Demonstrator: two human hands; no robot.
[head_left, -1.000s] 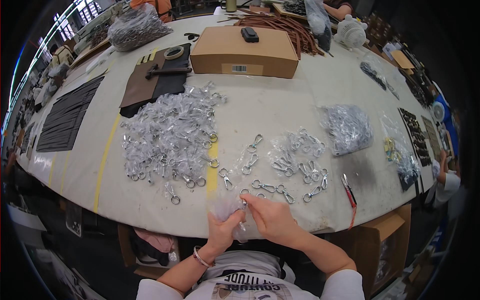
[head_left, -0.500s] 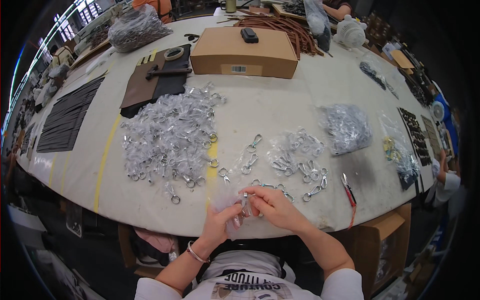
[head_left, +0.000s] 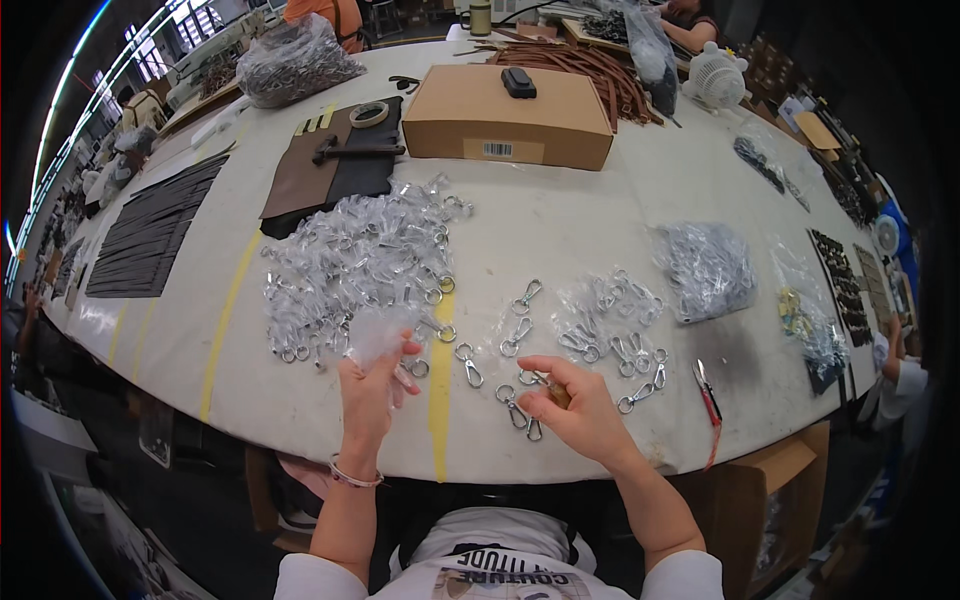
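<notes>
My left hand (head_left: 368,395) is closed around a clump of clear plastic bags (head_left: 378,332), at the near right edge of a pile of bagged snap hooks (head_left: 345,250). Whether metal is also between those fingers I cannot make out. My right hand (head_left: 578,412) is apart from it, with thumb and index finger spread over a few loose snap hooks (head_left: 517,408); one is partly hidden by the fingers. Another loose snap hook (head_left: 468,366) lies between my hands. Beyond the right hand are more silver hooks (head_left: 628,352), some over clear plastic.
Red-handled snips (head_left: 708,392) lie at the right near the table edge. A full plastic bag (head_left: 705,270) sits behind them. Farther back are a cardboard box (head_left: 510,120), a hammer (head_left: 355,150) on leather pieces, and brown straps (head_left: 590,70). Dark strips (head_left: 155,230) lie left.
My hands were together on a small bagged piece. They have parted: the left moved left to the bagged pile with the clear bags, the right opened over the loose hooks.
</notes>
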